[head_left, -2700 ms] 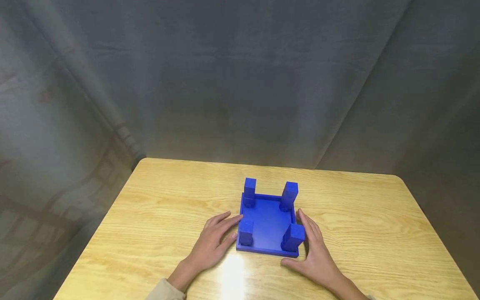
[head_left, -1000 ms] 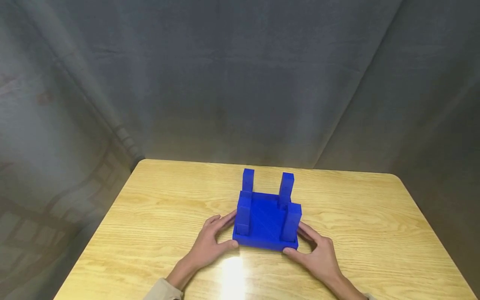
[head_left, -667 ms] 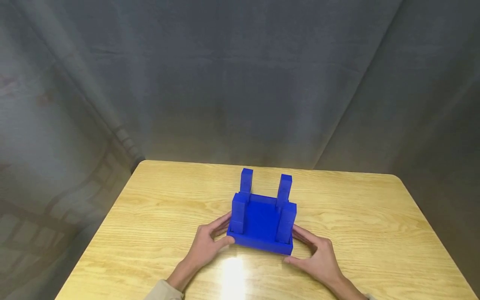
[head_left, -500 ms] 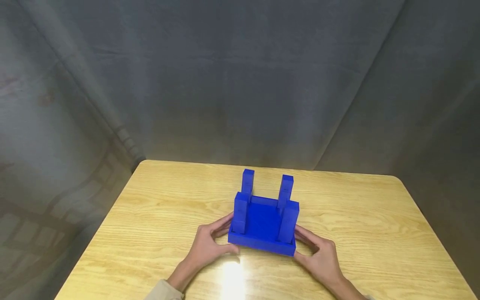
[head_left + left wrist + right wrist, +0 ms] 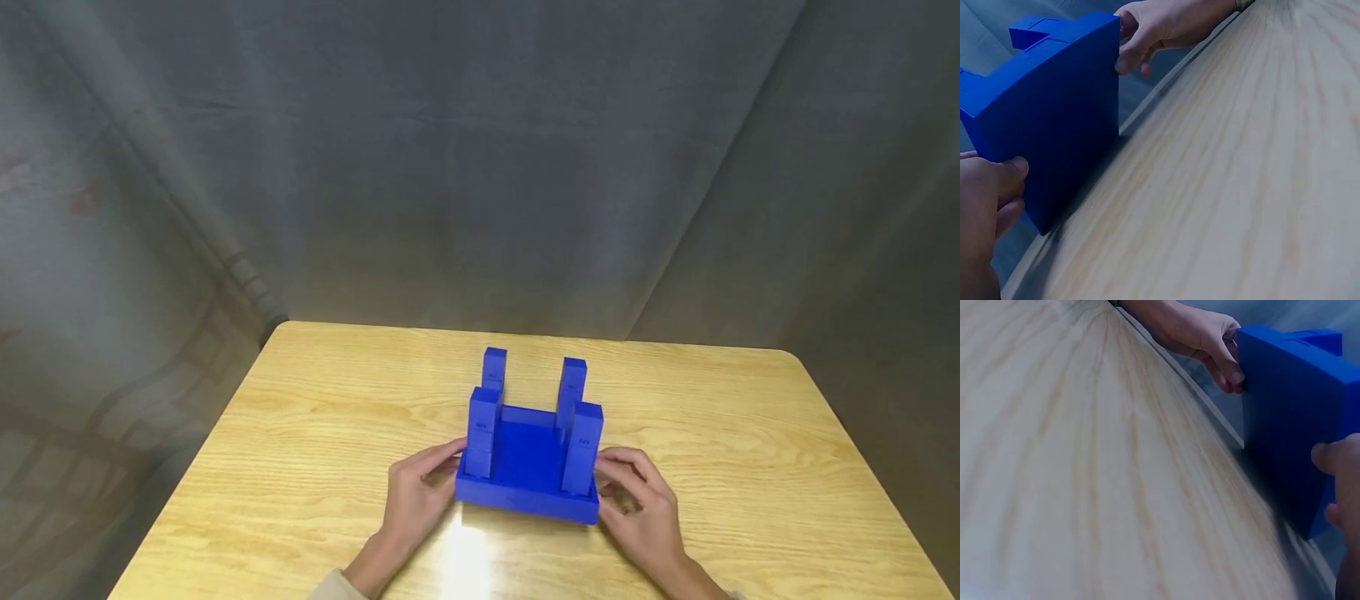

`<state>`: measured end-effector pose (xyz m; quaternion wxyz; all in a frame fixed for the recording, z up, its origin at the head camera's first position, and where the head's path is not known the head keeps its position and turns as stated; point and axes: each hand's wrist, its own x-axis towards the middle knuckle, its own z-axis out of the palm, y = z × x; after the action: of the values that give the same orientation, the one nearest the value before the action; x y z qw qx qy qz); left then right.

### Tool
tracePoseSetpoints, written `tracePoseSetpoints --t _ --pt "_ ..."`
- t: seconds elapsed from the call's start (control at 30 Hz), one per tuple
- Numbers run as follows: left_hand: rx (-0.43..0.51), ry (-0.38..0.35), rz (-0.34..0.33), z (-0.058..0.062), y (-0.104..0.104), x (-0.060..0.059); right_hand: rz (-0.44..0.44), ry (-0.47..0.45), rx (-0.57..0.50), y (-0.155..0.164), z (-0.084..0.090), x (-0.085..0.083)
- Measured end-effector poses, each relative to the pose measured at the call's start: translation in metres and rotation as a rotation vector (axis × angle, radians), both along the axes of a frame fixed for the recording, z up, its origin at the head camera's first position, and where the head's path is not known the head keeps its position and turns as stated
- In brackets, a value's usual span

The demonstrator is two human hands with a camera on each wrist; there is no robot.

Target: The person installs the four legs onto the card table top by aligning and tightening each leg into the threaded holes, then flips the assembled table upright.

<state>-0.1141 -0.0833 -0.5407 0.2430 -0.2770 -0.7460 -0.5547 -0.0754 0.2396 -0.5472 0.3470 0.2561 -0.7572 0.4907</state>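
Note:
A blue square plate with four upright posts [image 5: 528, 467] hangs tilted just above the wooden table [image 5: 337, 433], its near edge raised. My left hand [image 5: 422, 487] grips its left edge and my right hand [image 5: 636, 497] grips its right edge, fingers curled under it. The left wrist view shows the plate's flat underside [image 5: 1054, 119], my left hand [image 5: 991, 194] at its near corner and my right hand [image 5: 1154, 31] at the far one. In the right wrist view the plate [image 5: 1291, 412] stands between my left hand [image 5: 1204, 337] and my right hand [image 5: 1338, 462].
A grey cloth backdrop [image 5: 480, 167] hangs behind the table. The tabletop has rounded far corners, and a bright light glare [image 5: 465, 550] lies on the wood just in front of the plate.
The plate lay flat with my hands open beside it. Both hands have since taken hold of its edges, lifted the near side and drawn it slightly toward me.

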Motion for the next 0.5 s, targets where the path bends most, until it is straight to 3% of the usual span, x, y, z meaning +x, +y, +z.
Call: tracePoseSetpoints --t 0.2,0.33,0.5 --pt "-0.026 0.067 -0.007 0.001 0.001 0.001 0.023 0.064 0.097 0.001 0.0 0.001" --pt "-0.006 0.093 -0.044 0.003 0.004 0.003 0.061 0.1 0.106 0.002 0.004 0.002" --pt "0.002 0.123 -0.058 0.007 0.005 0.003 0.038 0.155 0.104 0.001 0.011 0.002"
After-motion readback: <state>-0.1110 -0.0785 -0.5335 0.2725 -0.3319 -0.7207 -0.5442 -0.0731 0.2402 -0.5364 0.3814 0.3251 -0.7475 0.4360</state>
